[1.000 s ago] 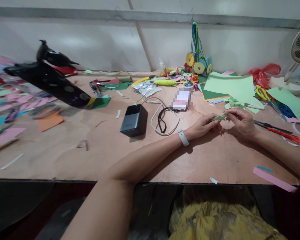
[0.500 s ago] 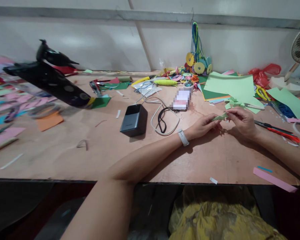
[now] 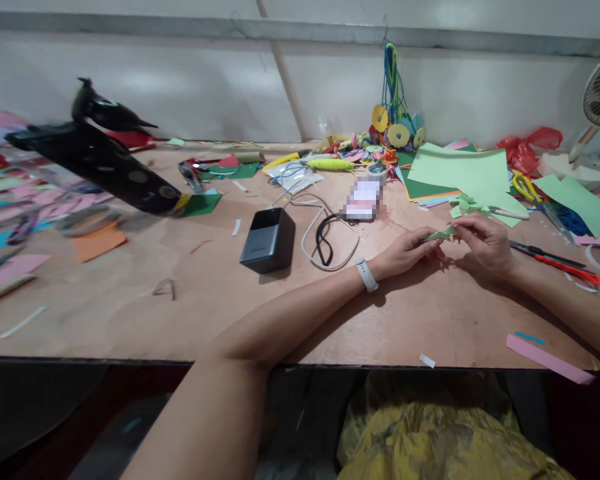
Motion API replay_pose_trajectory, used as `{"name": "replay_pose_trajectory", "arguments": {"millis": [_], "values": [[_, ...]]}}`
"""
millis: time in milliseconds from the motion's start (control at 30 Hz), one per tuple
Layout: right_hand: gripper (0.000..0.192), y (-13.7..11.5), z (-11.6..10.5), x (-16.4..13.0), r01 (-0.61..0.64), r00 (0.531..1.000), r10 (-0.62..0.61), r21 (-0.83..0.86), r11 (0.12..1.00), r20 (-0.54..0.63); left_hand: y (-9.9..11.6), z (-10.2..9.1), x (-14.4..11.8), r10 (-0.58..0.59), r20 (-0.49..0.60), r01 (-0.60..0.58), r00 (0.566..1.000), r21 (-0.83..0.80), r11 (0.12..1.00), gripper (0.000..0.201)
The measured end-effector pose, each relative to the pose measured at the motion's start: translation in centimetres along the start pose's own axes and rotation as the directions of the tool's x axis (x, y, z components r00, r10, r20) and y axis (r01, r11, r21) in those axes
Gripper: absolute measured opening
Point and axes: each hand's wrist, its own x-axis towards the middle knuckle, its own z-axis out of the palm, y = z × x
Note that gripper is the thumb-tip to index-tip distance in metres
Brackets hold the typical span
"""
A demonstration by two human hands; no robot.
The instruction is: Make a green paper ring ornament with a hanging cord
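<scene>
Between both hands is a small piece of light green paper, raised just above the table. My left hand pinches its left side, thumb and fingers closed on it. My right hand grips the other side with thumb and forefinger. Fingers cover much of the paper, so its full shape is hidden. Right behind the hands lie more green paper pieces and a pale stick-like tool. A box cutter with an orange-red handle rests by my right wrist.
A dark power bank with a white cable and a phone lie left of the hands. Light green sheets and yellow-handled scissors are behind. A black bird-topped object stands left. A pink strip overhangs the front edge.
</scene>
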Motion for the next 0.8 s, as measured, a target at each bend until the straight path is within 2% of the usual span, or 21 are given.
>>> {"name": "replay_pose_trajectory", "arguments": {"millis": [167, 333, 533, 700, 800], "values": [[0.013, 0.19, 0.04, -0.04, -0.008, 1.0, 0.008, 0.005, 1.0, 0.013, -0.1, -0.03, 0.01, 0.004, -0.001, -0.004, 1.0, 0.008, 1.0, 0.034], [0.013, -0.09, -0.12, 0.22, 0.038, 0.999, -0.038, -0.004, 0.999, -0.001, -0.16, -0.03, -0.02, 0.017, -0.006, -0.017, 1.0, 0.016, 1.0, 0.034], [0.013, 0.04, -0.19, 0.11, 0.042, 0.999, -0.04, -0.072, 0.997, 0.024, -0.3, -0.04, 0.02, 0.0, 0.005, 0.0, 1.0, 0.001, 1.0, 0.036], [0.013, 0.22, -0.03, -0.02, 0.056, 0.997, -0.056, -0.002, 0.998, 0.046, -0.37, -0.09, 0.04, 0.012, 0.004, -0.012, 1.0, 0.014, 1.0, 0.036], [0.012, 0.06, -0.07, 0.06, 0.066, 0.998, -0.066, -0.018, 0.998, 0.023, -0.32, -0.14, 0.01, 0.025, -0.002, -0.025, 1.0, 0.04, 0.999, 0.034]]}}
